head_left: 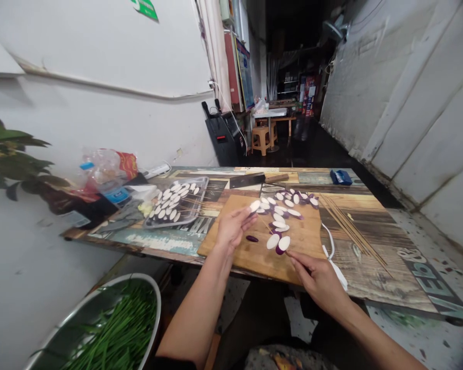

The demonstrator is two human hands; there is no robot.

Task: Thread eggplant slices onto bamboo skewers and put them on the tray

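Note:
My left hand pinches a white oval eggplant slice with purple skin, above the cutting board. A thin bamboo skewer slants from near that slice down toward my right hand, whose fingers are closed on its lower end. Close to the right fingertips, an eggplant slice appears to be on the skewer; I cannot tell whether the neighbouring slice is too. More loose eggplant slices lie across the far part of the wooden cutting board. A small purple piece rests beside my left wrist.
Left of the board, a clear tray holds skewered slices. A cleaver lies behind the board. Bare skewers and a blue box are at right. A metal basin of green stalks stands lower left, below the table.

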